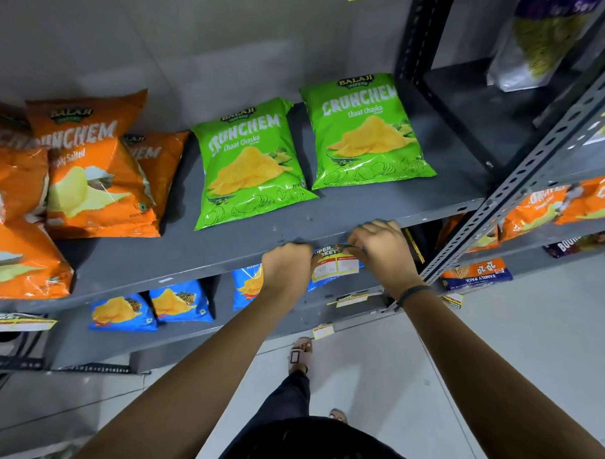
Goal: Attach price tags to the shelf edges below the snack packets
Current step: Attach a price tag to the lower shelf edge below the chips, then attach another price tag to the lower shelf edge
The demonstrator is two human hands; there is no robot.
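Note:
A white and blue price tag (336, 263) lies against the front edge of the grey shelf (224, 257), below two green Crunchem packets (252, 162) (362, 132). My left hand (286, 264) pinches the tag's left end, fingers curled against the shelf edge. My right hand (379, 245) holds the tag's right top corner, with fingers on the shelf lip. Both hands touch the tag. Several orange Crunchem packets (97, 174) lie on the same shelf to the left.
Blue snack packets (178, 302) sit on the shelf below, which carries yellow price tags (351, 299) (323, 331) on its edge. A perforated grey upright (522, 175) stands at the right, with a neighbouring rack of packets behind it. My feet stand on the pale floor (426, 364).

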